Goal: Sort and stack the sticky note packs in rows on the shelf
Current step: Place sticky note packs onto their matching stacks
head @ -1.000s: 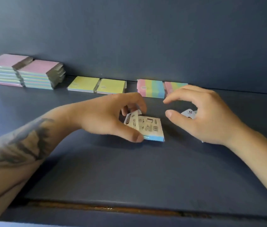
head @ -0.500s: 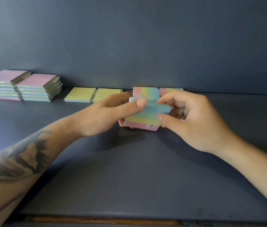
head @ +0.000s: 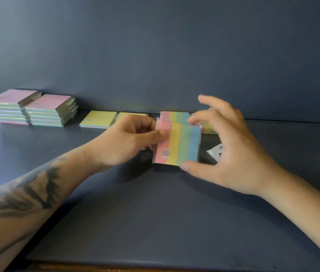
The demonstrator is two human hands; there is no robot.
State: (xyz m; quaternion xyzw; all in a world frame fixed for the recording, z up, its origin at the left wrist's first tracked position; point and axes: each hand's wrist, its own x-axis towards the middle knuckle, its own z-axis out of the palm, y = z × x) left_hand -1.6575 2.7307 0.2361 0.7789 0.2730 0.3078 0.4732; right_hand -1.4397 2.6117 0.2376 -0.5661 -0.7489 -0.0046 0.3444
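Sticky note pack in clear wrap, striped pink, yellow, green and blue (head: 177,145), sits at the centre of my view, lifted above the dark blue-grey shelf (head: 155,222) with its striped face toward me. Half a second ago it lay flatter and lower between both hands, stripes running crosswise; now the stripes run up and down and the pack has turned upright.

My left hand (head: 127,141) pinches the pink edge at 9 o'clock of the pack, thumb on the front face and fingers curled behind it. My right hand (head: 226,150) has opened since the earlier frame: its thumb touches the pack's lower corner at about 5 o'clock, while the other fingers are spread and raised near the top corner at 1 o'clock; motion blur keeps me from telling whether they touch it.

Behind the held pack, at 12 o'clock against the back wall, lies another striped pack (head: 175,116). At 10 o'clock lie two flat yellow packs (head: 99,119), and farther out at 9 o'clock stand two stacks of pink-topped packs (head: 33,108). A small white packet with dark marks (head: 215,151) lies at 3 o'clock, partly hidden by my right hand.
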